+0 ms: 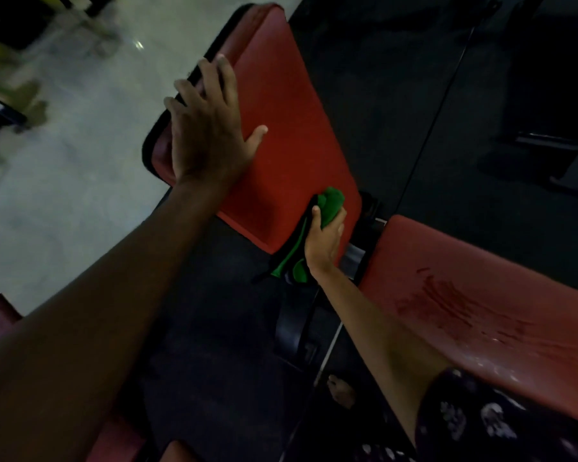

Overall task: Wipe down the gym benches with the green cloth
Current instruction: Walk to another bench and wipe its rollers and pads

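right hand point(324, 243) grip closed around the bunched green cloth point(329, 205), at the lower edge of the red bench pad point(291, 135), frame centre. left hand point(207, 128) flat, fingers extended, bracing the pad. cloth appears soft, light, easily bunched; hold it wadded.

Cloth point(327, 208) on near bench pad point(281, 128) — second pad point(481, 295) right.

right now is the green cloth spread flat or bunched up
Bunched up. The right hand grips the green cloth in a wad at the red bench pad's near corner, and loose folds hang below the edge.
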`<action>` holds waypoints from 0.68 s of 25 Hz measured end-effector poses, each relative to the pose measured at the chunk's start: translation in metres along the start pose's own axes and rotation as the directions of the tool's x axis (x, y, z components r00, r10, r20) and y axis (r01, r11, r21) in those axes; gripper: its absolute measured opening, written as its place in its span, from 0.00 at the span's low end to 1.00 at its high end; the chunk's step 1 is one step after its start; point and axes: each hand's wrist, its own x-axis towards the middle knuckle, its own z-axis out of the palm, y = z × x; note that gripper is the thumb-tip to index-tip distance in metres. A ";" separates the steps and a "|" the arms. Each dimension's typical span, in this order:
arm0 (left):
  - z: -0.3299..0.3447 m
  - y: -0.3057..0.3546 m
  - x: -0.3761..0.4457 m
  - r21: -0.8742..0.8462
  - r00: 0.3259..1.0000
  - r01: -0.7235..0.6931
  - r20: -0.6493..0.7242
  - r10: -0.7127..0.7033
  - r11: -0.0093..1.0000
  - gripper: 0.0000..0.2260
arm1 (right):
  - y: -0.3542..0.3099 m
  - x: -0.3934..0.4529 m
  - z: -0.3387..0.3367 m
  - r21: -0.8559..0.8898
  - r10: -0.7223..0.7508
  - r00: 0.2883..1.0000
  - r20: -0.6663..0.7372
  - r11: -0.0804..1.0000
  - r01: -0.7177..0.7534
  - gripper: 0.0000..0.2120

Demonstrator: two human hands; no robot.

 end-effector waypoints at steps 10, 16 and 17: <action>0.008 0.049 0.001 0.074 0.950 0.298 -0.120 -0.288 0.952 0.39 | -0.031 0.031 -0.006 -0.053 -0.219 0.974 0.051 0.974 0.222 0.25; 0.031 0.052 0.008 0.186 0.904 0.352 -0.323 -0.281 0.918 0.41 | 0.010 0.089 -0.014 -0.057 -0.031 0.999 0.012 0.998 0.032 0.26; 0.033 0.054 0.008 0.200 0.900 0.350 -0.342 -0.269 0.915 0.40 | 0.028 0.101 -0.019 -0.034 0.111 0.994 0.004 0.993 -0.111 0.26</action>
